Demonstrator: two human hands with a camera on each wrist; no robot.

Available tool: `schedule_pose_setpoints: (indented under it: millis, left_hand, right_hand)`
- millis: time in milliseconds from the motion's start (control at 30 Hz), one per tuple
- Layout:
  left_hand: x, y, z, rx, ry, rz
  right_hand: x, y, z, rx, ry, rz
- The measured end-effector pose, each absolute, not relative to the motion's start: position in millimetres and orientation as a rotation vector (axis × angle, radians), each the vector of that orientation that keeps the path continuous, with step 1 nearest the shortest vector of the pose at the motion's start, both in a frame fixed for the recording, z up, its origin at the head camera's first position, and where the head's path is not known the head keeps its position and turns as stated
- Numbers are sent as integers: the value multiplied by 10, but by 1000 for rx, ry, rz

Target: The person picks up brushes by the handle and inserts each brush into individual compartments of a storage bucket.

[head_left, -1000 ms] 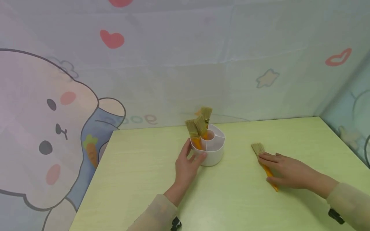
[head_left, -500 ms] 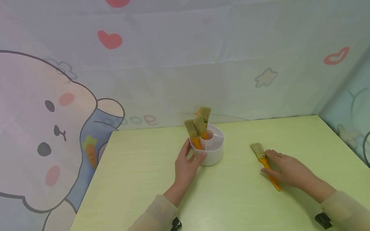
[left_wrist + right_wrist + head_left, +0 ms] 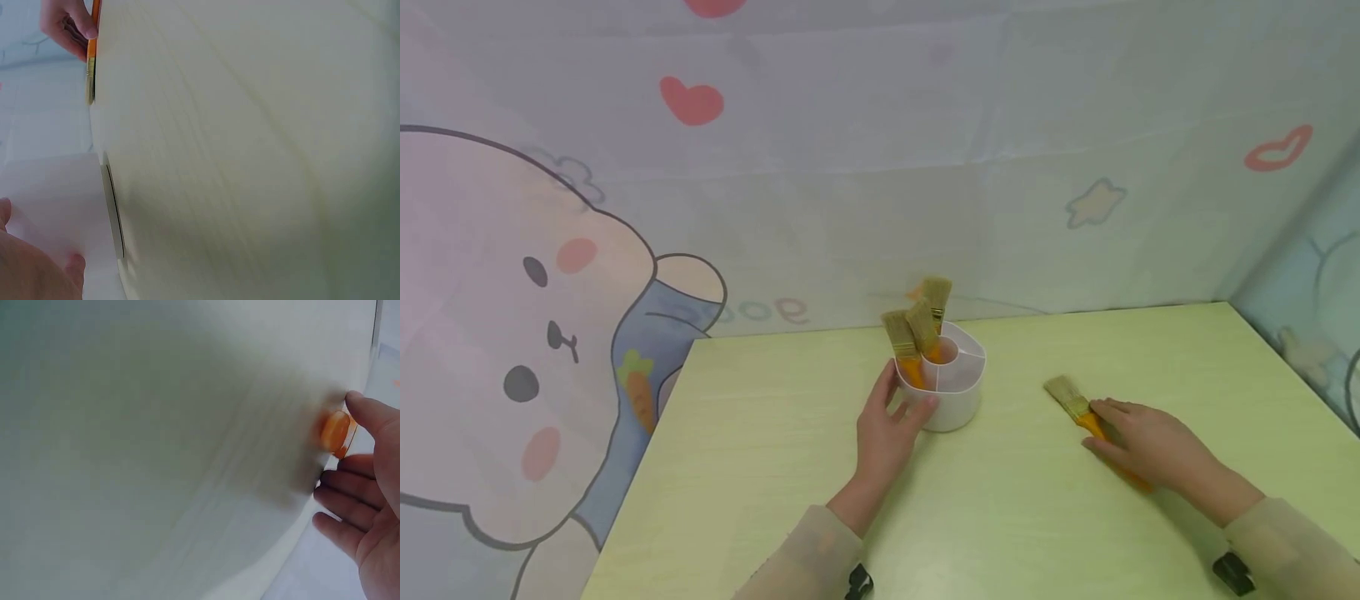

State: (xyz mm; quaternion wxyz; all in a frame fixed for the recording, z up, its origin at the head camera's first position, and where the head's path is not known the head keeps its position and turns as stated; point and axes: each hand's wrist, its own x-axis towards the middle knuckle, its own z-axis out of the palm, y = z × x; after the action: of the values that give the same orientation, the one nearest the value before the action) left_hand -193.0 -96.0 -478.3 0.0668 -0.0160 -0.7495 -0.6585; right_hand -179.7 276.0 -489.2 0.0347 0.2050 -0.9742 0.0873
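Note:
Near the back middle of the table stands a white round divided holder [image 3: 958, 408]. My left hand [image 3: 886, 433] grips its side, thumb in front and fingers round the left. Several paintbrushes [image 3: 900, 335] lean in it, bristles up. To the right a paintbrush [image 3: 1066, 398] lies low at the table, bristles pointing back and left. Over its orange handle is my right hand [image 3: 1153, 442], thumb on one side and fingers on the other. The right wrist view has the orange handle end [image 3: 335, 431] between thumb and fingers. In the left wrist view, the holder wall [image 3: 56, 200] shows beside the left fingers.
The pale yellow-green table [image 3: 760, 467] ends at a cloth backdrop [image 3: 865, 208] printed with hearts and a cartoon animal. Another printed cloth [image 3: 1326, 275] hangs at the right side.
The right hand has shifted down along the paintbrush's handle, and the brush has turned so its bristles point more to the left. The left hand and holder have stayed in place.

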Motion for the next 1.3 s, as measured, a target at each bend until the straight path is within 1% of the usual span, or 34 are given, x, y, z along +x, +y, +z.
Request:
schedule_pose_setpoints:
  millis: [333, 833, 1300]
  left_hand:
    - [-1945, -963, -4801, -46, -2262, -1992]
    - [-1925, -965, -4787, -51, -2258, -1995]
    - [-1939, -973, -4809, -74, -2260, -1971]
  right_hand:
    - [-1847, 2861, -4945, 730, -2854, 277]
    - [-1881, 2884, -4871, 853, -2749, 165]
    - [-1942, 2900, -4853, 864, -2684, 208]
